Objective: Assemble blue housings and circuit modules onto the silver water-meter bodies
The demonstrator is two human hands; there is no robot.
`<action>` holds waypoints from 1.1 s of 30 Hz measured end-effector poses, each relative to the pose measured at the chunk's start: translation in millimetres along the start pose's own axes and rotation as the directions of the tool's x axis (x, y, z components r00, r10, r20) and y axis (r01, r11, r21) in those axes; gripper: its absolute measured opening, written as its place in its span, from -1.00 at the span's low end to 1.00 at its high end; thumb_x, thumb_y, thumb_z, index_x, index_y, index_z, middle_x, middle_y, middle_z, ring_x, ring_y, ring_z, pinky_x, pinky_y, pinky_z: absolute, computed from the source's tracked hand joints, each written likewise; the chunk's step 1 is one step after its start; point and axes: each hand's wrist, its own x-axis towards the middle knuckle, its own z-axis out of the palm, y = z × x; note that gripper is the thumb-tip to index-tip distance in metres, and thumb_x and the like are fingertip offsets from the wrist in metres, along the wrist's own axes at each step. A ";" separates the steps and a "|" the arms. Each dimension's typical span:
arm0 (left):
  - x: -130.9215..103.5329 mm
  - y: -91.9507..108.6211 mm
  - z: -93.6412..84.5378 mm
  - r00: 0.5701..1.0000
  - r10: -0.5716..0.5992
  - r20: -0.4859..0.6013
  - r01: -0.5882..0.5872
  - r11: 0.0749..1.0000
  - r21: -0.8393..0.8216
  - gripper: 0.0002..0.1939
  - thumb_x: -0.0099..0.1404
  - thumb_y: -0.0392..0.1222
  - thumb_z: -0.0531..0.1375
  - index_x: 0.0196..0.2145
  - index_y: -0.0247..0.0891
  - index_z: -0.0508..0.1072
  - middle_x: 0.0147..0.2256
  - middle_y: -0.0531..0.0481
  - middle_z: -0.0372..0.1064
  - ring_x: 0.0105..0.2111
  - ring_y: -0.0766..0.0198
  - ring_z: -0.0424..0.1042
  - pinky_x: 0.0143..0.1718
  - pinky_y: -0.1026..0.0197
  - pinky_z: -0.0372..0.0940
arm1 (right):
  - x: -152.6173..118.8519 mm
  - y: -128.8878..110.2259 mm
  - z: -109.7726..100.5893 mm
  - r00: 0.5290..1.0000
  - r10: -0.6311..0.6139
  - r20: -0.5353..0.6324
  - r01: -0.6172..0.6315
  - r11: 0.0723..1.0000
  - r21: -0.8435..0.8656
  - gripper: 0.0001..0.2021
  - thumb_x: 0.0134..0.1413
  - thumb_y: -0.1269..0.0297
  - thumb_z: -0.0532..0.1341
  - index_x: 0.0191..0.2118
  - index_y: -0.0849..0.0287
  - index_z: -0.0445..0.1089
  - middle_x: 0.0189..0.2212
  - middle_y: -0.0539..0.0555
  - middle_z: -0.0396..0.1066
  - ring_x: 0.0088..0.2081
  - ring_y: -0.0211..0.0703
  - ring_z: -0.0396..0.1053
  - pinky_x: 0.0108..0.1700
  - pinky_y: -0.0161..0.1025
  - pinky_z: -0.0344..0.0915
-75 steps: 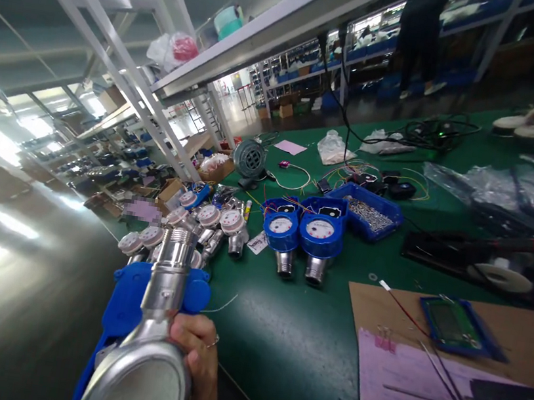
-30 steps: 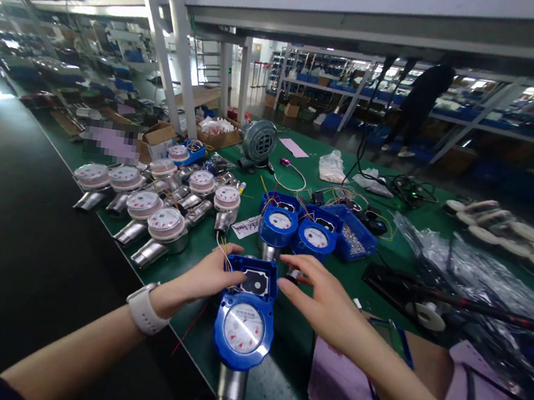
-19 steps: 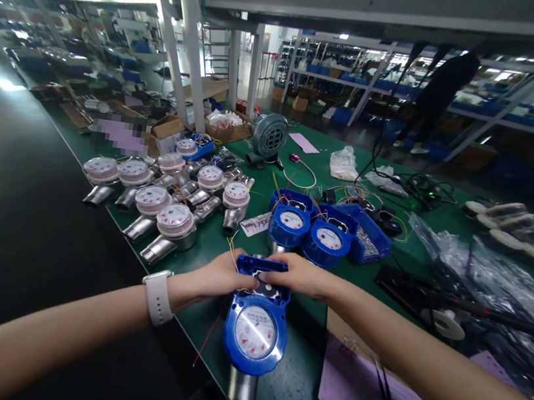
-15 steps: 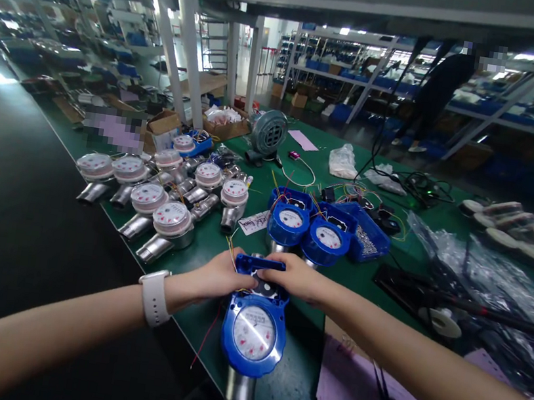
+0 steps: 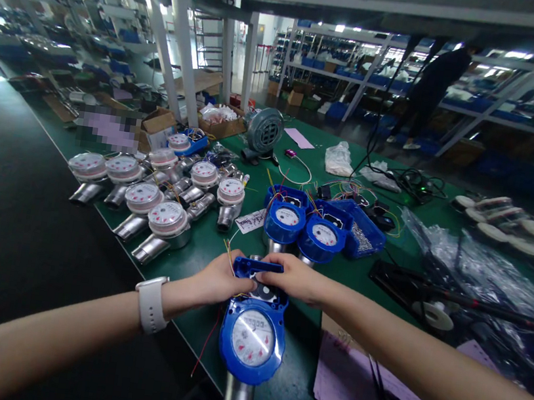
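A water meter [image 5: 252, 337] in a blue housing lies before me on the green bench, its steel threaded pipe end pointing toward me. My left hand [image 5: 223, 279] grips the far left side of the housing, thumb pressed inside its open compartment. From the other side my right hand [image 5: 293, 276] holds the housing, its thumb also on the black part [image 5: 263, 290] in the compartment. The fingers behind the housing are hidden. Thin yellow and red wires stick out beside my left hand. Just beyond stand two more blue-housed meters [image 5: 285, 219] with open compartments.
Several bare water meters [image 5: 167, 220] stand at the left edge. A blue tray [image 5: 365, 235] of small screws, a grey blower [image 5: 263, 130], plastic wrap [image 5: 490, 271] and pink papers [image 5: 354, 391] lie around. A person [image 5: 434, 91] bends by the far shelves.
The view has shifted slightly, so the bench items appear a little further left. Both hands keep their hold on the blue meter, thumbs still pressed in the compartment.
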 end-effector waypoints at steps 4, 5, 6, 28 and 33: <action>0.2 -0.4 -0.3 1.000 0.002 0.002 -0.002 1.000 0.008 -0.73 -0.11 -0.21 0.23 -0.47 -0.24 0.20 -0.62 0.21 0.18 -0.59 0.39 0.20 -0.54 0.29 0.08 | -2.8 1.3 7.2 0.999 -0.009 -0.048 0.009 1.000 -0.006 -0.95 0.01 0.43 0.20 -0.34 0.28 0.33 -0.52 -0.04 0.28 -0.47 -0.33 0.22 -0.41 -0.37 0.15; -0.2 -0.1 -0.4 1.000 0.004 0.001 -0.004 1.000 0.011 -0.73 -0.11 -0.20 0.23 -0.46 -0.24 0.20 -0.62 0.20 0.19 -0.59 0.39 0.21 -0.53 0.28 0.09 | -3.6 1.1 7.4 0.999 -0.012 -0.052 0.011 1.000 -0.009 -0.94 0.02 0.43 0.20 -0.34 0.28 0.33 -0.50 -0.03 0.29 -0.46 -0.32 0.23 -0.40 -0.37 0.16; -0.8 0.4 -0.5 1.000 0.006 -0.002 -0.006 1.000 0.016 -0.72 -0.11 -0.20 0.24 -0.46 -0.24 0.20 -0.61 0.20 0.20 -0.58 0.38 0.21 -0.53 0.28 0.09 | -4.4 0.6 6.6 0.999 -0.016 -0.048 0.016 1.000 -0.012 -0.94 0.02 0.41 0.20 -0.33 0.28 0.33 -0.48 -0.02 0.31 -0.44 -0.31 0.25 -0.38 -0.36 0.17; 0.7 5.1 -2.2 0.998 -0.037 0.045 0.036 0.999 0.020 -0.67 -0.13 -0.22 0.31 -0.43 -0.25 0.23 -0.59 0.17 0.27 -0.57 0.37 0.25 -0.52 0.29 0.12 | -13.9 3.4 -12.5 0.991 -0.126 0.037 0.131 0.968 -0.215 -0.68 -0.24 0.32 0.38 -0.26 0.27 0.43 -0.36 0.05 0.47 -0.28 -0.07 0.40 -0.25 -0.22 0.30; -13.6 15.0 -5.1 0.995 -0.093 -0.038 0.090 0.992 -0.086 -0.54 -0.09 -0.17 0.35 -0.25 -0.30 0.29 -0.45 0.05 0.38 -0.46 0.30 0.37 -0.43 0.26 0.22 | -22.1 10.8 -6.4 0.989 -0.140 -0.051 0.131 0.980 -0.151 -0.56 -0.07 0.27 0.31 -0.03 0.25 0.31 -0.13 0.16 0.42 -0.14 -0.06 0.38 -0.07 -0.12 0.30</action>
